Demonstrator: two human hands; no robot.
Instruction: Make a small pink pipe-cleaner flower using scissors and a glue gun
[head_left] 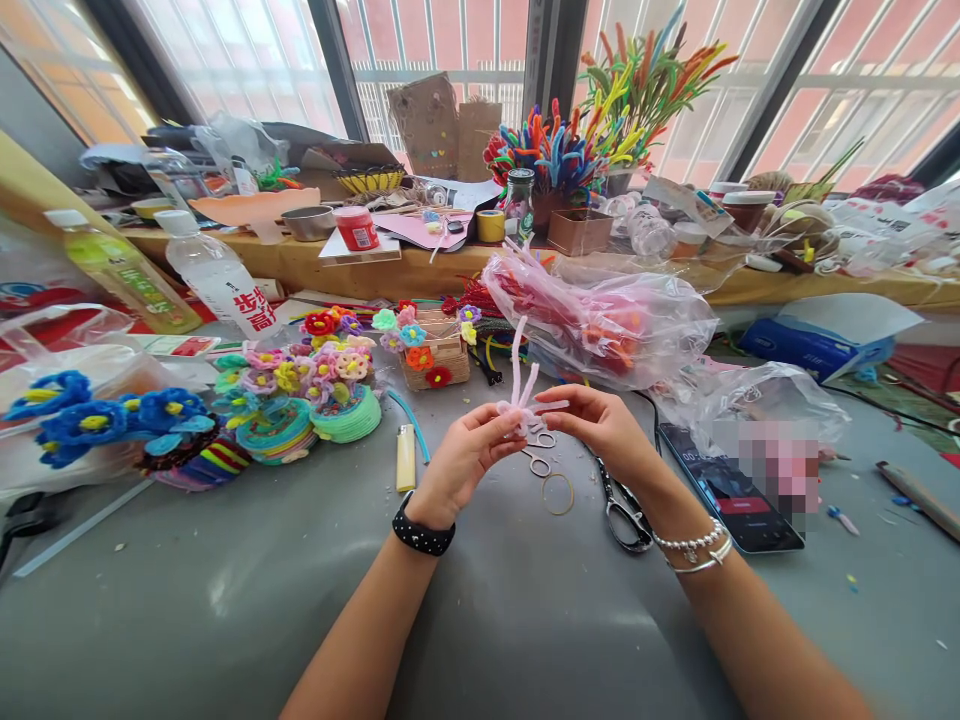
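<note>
Above the grey table, my left hand (480, 440) pinches the base of a pale pink pipe-cleaner piece (517, 400), whose loose stems stick up and out to the right. The fingertips of my right hand (596, 420) are closed on the stem that points right. Partly behind the hands lie small scissors (538, 462) with a thin ring (557, 494) in front of them. Black-handled scissors (628, 520) rest under my right wrist. A yellow lighter (406, 458) is left of my left hand.
Pipe-cleaner flower pots (345, 412) and blue flowers (101, 422) stand at left, near two bottles (225, 280). Behind the hands lies a plastic bag of pink pipe cleaners (600, 320). A phone (735, 490) lies at right. A cluttered ledge (442, 268) runs along the windows.
</note>
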